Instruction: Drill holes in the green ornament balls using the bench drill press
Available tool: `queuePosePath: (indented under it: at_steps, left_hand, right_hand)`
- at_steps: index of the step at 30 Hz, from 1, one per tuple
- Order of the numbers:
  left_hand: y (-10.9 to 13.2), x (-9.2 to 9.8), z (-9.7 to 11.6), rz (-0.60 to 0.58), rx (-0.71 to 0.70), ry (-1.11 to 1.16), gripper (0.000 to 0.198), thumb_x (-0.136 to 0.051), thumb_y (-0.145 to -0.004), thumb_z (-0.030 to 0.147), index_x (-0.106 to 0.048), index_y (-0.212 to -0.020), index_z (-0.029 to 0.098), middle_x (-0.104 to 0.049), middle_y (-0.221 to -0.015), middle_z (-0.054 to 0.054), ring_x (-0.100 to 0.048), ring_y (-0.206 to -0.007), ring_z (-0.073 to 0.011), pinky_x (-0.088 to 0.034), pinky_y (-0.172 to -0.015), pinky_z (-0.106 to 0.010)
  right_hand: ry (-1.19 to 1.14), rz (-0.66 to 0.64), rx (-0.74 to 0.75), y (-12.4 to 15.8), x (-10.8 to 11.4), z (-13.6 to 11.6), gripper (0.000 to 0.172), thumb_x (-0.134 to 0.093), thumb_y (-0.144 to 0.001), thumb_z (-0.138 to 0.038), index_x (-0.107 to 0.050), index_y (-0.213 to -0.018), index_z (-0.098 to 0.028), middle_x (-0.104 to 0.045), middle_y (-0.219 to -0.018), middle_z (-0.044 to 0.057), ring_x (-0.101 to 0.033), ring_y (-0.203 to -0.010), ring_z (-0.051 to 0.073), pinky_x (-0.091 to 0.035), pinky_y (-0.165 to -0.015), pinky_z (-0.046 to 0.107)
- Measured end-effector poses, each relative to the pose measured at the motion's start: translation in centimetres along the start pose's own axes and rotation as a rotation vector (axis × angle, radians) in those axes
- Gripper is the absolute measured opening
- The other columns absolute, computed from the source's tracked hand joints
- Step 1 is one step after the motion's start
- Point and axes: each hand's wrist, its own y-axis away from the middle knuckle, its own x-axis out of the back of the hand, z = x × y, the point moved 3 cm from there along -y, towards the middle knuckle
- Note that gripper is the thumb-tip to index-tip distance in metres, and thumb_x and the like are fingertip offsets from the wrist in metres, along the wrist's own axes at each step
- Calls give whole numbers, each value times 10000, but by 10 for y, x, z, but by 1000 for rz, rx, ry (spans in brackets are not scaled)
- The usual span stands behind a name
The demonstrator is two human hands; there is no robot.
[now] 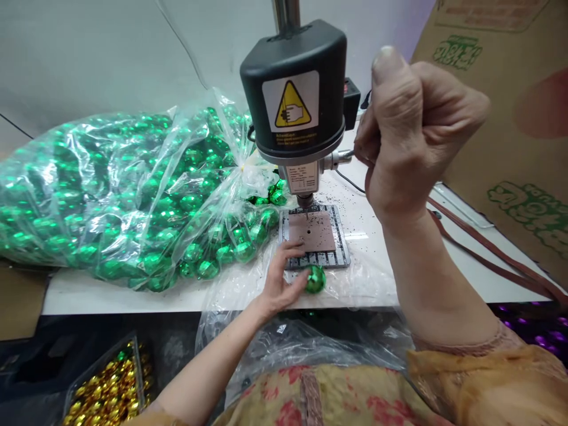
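A small black bench drill press [293, 94] with a yellow hand-warning label stands in front of me. My right hand [410, 124] is raised at its side, closed round the feed handle [341, 157], whose outer end the fingers hide. My left hand [281, 272] lies low over the near left edge of the slotted metal base [344, 251], fingers spread. Its thumb touches a shiny green faceted ball [316, 279] by the base's front edge, without gripping it. On the base is a brownish square plate [322, 231] with a dark hole, below the chuck [305, 200].
A big clear plastic bag [119, 195] of green balls fills the left of the white table [133, 300]. Dark shavings dot the base. A cardboard box [501, 118] and brown strap [497, 254] lie right. Below left stands a bin of gold balls [106, 390]; purple balls [541, 331] show lower right.
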Motion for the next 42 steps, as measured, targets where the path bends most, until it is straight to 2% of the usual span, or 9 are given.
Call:
queuePosePath:
  at_steps: [4,9,14,17,21,25,29,36,42]
  left_hand:
    - [-49,20,-28,161,41,-270,174,-471,-901,94,-580,-973,208,-670,-1051,-93,-643,-1049,-230,-505,-937,-400]
    - [-128,21,-90,-13,284,-655,206,-532,-865,107,-656,-1010,186,-686,-1074,-145,-619,-1097,-306,-481,-961,-423]
    - [-161,14,-128,-69,486,-643,206,-734,-732,129,-701,-928,184,-721,-975,-151,-649,-1090,-375,-488,-948,-455]
    - [-159,15,-128,-74,400,-525,304,-786,-661,129,-703,-946,195,-727,-971,-115,-660,-1071,-368,-495,-955,-453]
    - [-138,29,-108,48,346,-235,291,-726,-752,199,-683,-1040,211,-718,-976,-63,-675,-996,-275,-522,-931,-398]
    - [-102,34,-81,107,438,252,346,-634,-869,384,-604,-1193,265,-681,-1148,-43,-672,-932,-187,-576,-818,-327]
    - [-72,22,-63,80,531,610,402,-566,-924,494,-518,-1274,304,-674,-1150,-45,-691,-923,-179,-608,-803,-366]
    - [-57,11,-65,14,482,357,555,-720,-844,520,-586,-1312,254,-687,-1146,-66,-669,-1011,-199,-554,-878,-336]
    - [-63,9,-60,-38,326,44,539,-821,-770,421,-624,-1229,218,-677,-1127,-82,-632,-1010,-228,-505,-915,-377]
  right_hand:
    - [21,-5,-28,1,1,2,469,-671,-857,-376,-470,-472,-199,-379,-426,-66,-264,-376,50,-229,-456,324]
    - [102,-43,-61,3,5,3,460,-572,-935,-282,-441,-504,-191,-363,-440,-74,-280,-408,32,-276,-487,285]
    - [277,-48,-61,5,4,3,505,-526,-940,-443,-370,-514,-222,-378,-445,-46,-304,-420,57,-327,-468,308]
    - [324,-69,-51,4,3,3,510,-490,-949,-473,-369,-519,-229,-401,-451,-28,-334,-423,70,-342,-463,318]
    - [191,-65,-42,4,4,-1,484,-575,-916,-427,-394,-520,-214,-380,-449,-49,-299,-405,56,-343,-453,296]
    - [214,-77,-77,5,4,-4,492,-559,-920,-455,-390,-526,-213,-364,-451,-52,-322,-421,56,-343,-466,287]
    - [221,-47,-64,6,4,-3,497,-565,-910,-460,-375,-518,-220,-347,-440,-59,-300,-410,52,-337,-469,289]
    - [182,-28,-24,6,4,-3,501,-587,-892,-460,-389,-508,-206,-336,-427,-71,-263,-380,34,-314,-427,269]
    - [186,-49,-90,6,5,-9,464,-584,-928,-256,-394,-511,-182,-360,-447,-72,-299,-402,12,-323,-465,229]
